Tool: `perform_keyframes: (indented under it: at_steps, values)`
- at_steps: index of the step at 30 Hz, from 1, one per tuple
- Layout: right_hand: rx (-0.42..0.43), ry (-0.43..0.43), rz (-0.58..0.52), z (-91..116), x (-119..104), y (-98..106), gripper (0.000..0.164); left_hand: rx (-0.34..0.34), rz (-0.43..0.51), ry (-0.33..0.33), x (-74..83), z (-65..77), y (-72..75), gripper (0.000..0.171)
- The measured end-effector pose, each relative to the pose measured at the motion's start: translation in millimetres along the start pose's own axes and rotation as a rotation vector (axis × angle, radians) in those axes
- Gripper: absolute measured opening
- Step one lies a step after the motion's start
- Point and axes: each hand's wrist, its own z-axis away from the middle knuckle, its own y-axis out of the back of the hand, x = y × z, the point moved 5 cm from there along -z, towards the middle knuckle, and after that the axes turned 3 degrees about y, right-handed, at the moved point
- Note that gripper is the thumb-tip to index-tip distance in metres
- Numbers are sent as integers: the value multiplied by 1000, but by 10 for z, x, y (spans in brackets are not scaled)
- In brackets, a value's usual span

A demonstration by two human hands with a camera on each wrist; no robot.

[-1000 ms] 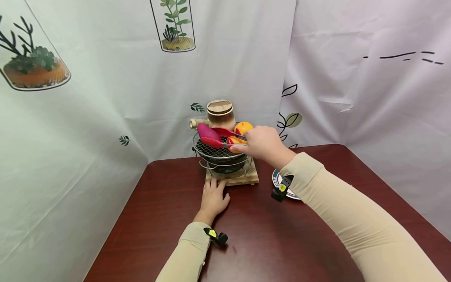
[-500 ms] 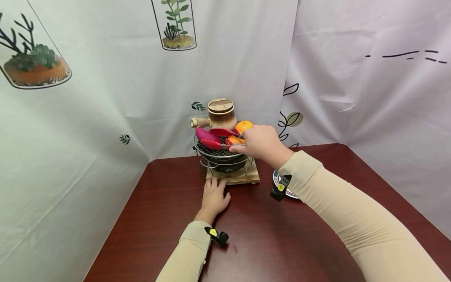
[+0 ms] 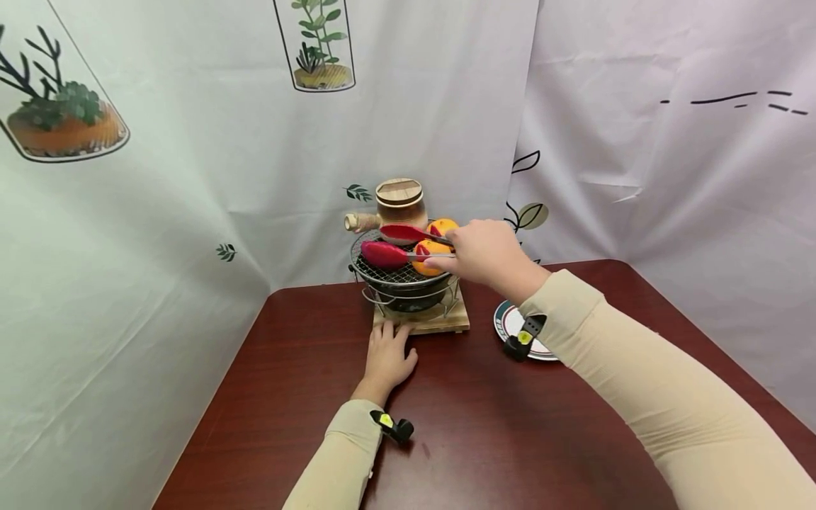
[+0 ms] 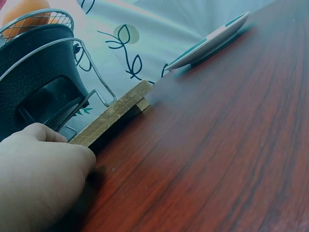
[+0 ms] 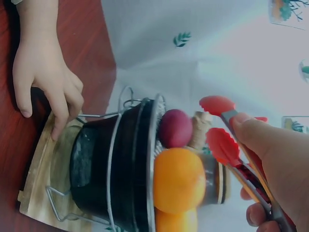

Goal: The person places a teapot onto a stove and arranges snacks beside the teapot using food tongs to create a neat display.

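Note:
My right hand [image 3: 491, 253] grips metal tongs with red tips [image 3: 403, 232]. In the right wrist view the two tips [image 5: 224, 145] stand apart with nothing between them, above the grill. A purple oblong fruit or vegetable [image 5: 176, 128] lies on the round wire grate; in the head view the near tip largely covers it. Beside it sit two oranges [image 3: 433, 258]. The grate tops a small black tabletop grill [image 3: 408, 292] on a wooden board [image 3: 449, 323]. My left hand [image 3: 386, 360] rests at the board's front edge, fingertips on the wood and thumb out over the table.
A lidded brown pot [image 3: 400, 205] with a side handle stands at the back of the grate. To the right, a white plate with a green rim [image 3: 503, 327] lies on the dark red table [image 3: 459, 425], partly behind my right wrist. Printed cloth walls [image 3: 255, 177] enclose the table.
The tongs have come away from the purple thing, which now lies lower on the grate. My right hand has shifted slightly right. My left hand keeps its place on the board.

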Motion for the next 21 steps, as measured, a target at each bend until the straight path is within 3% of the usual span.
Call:
perform_keyframes:
  at_steps: [4, 10, 16, 21]
  values:
    - [43, -39, -35, 134, 209, 50, 66, -6, -4, -1, -4, 1, -2, 46]
    - [42, -176, -111, 403, 710, 42, 91, 20, -10, -14, 3, -4, 0, 45]
    - [84, -305, -194, 683, 1205, -110, 82, -3, -6, -2, -8, -1, -12, 46]
    - [90, -388, -239, 901, 1499, -372, 77, -38, 9, 19, -13, -4, -16, 47]
